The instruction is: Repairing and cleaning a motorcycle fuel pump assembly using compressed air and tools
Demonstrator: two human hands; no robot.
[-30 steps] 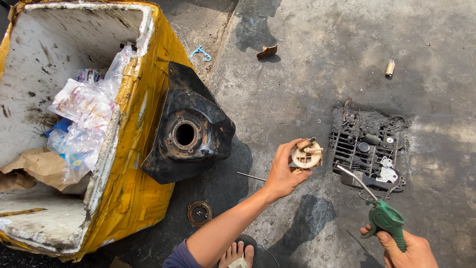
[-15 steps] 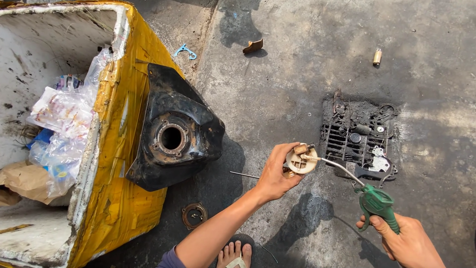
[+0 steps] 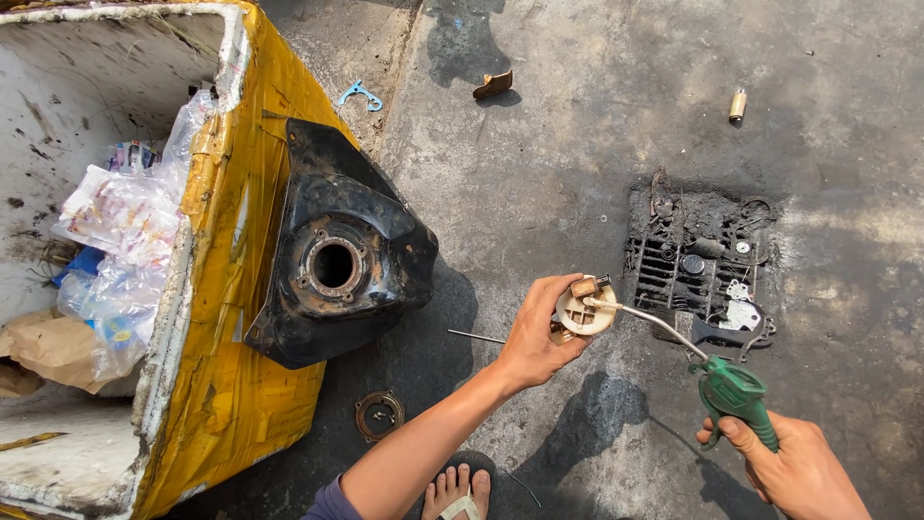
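Observation:
My left hand (image 3: 531,332) holds a round cream-coloured pump part (image 3: 583,310) above the concrete floor. My right hand (image 3: 801,466) grips a green air blow gun (image 3: 737,393); its thin metal nozzle touches the top of the pump part. A black fuel tank (image 3: 342,252) with a round rusty opening leans against a yellow foam box (image 3: 223,318) to the left. A rusty metal ring (image 3: 378,414) lies on the floor below the tank.
A dirty floor drain grate (image 3: 695,262) with small parts on it sits just right of the pump part. The foam box holds plastic bags (image 3: 123,250) and paper. A thin rod (image 3: 474,336), a blue clip (image 3: 360,94), a brown scrap (image 3: 493,86) and a small cylinder (image 3: 737,104) lie on the floor. My sandalled foot (image 3: 458,491) is at the bottom.
My right hand brought the blow gun up and left until its nozzle tip reached the pump part. My left hand stayed near the grate; the view shifted a little to the right.

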